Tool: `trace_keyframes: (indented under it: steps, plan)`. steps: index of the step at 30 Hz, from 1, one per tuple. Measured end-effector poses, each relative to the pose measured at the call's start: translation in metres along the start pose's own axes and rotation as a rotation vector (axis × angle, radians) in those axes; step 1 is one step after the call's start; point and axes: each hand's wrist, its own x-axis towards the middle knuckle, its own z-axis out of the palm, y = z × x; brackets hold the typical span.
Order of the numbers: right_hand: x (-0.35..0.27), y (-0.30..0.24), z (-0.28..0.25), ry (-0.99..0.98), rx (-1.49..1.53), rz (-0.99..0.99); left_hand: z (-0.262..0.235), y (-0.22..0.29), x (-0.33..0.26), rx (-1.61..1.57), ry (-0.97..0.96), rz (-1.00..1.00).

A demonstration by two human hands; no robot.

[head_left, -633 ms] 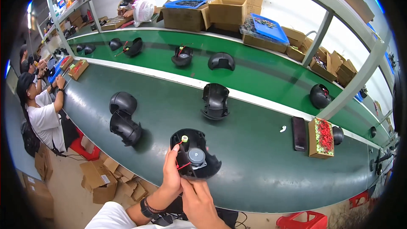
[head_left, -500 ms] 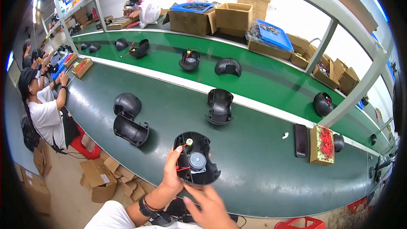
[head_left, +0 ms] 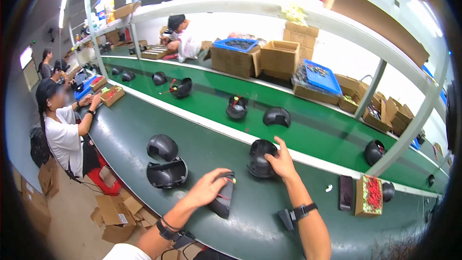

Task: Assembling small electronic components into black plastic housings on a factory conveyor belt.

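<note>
My left hand [head_left: 209, 188] is wrapped over a black rounded plastic shell [head_left: 223, 203], tipped on its edge just above or on the near bench. A bit of red wire and a small yellow-green piece show at its side; the speaker inside is turned out of sight. Farther right, my right hand [head_left: 281, 161] reaches a second black shell [head_left: 260, 156] with a cut-out. Its thumb overlaps that shell's right side, the index finger stretched out and apart. To the left, a domed black shell [head_left: 162, 147] rests against an open black shell [head_left: 167, 173].
Beyond a white rail, a green belt [head_left: 207, 106] carries more black shells. At right lie a white earbud [head_left: 329, 188], a dark phone [head_left: 345, 192] and a carton of red and yellow-green parts [head_left: 369, 195]. A co-worker [head_left: 62, 127] sits at left; a metal post [head_left: 409, 125] rises right.
The left hand has turned the speaker shell onto its edge. My right hand has left its underside and moved forward to the other shell. The view has tilted upward.
</note>
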Motion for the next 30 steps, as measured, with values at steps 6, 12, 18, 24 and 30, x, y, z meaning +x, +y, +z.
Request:
trace_keyframes:
  steps: [6, 12, 18, 24, 30]
  plan:
    - [-0.050, -0.026, -0.022, 0.351, -0.361, -0.385, 0.017, -0.001, 0.004, -0.177, 0.071, 0.024]
    - [-0.153, -0.033, -0.063, 0.052, 0.269, -0.157, 0.027, 0.009, 0.002, -0.348, 0.002, -0.028]
    - [-0.186, -0.105, -0.046, -0.345, 0.188, 0.270, 0.036, -0.003, -0.002, -0.215, 0.008, 0.039]
    - [-0.200, -0.052, -0.070, 0.210, -0.509, -0.372, 0.036, 0.023, 0.002, -0.118, 0.030, 0.149]
    - [-0.210, -0.058, -0.035, -0.008, -0.386, -0.324, 0.067, 0.040, 0.006, -0.199, -0.113, 0.041]
